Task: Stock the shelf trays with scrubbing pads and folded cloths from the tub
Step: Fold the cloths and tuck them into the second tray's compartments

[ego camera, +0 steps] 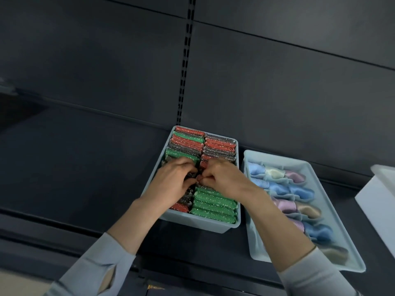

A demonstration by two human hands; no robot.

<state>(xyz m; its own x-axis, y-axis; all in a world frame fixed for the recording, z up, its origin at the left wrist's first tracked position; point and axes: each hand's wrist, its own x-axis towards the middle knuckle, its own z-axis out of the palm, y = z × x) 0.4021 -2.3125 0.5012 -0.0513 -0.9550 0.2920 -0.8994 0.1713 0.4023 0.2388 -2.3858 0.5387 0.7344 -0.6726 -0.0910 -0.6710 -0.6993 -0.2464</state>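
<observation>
Mid-tray (226,226), my left hand (174,175) and right hand (221,175) meet, fingers curled into the scrubbing pads (213,202); exact pinch I cannot tell.

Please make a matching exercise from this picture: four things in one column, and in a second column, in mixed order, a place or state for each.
Things:
1. left hand
2. green pads
3. folded cloths
4. white box

Places or states:
A. in the right tray
B. at the picture's right edge
C. front right corner of the left tray
D. fingers curled among the pads, mid-tray

Pairs: 1-D, 2-C, 3-A, 4-B
</observation>
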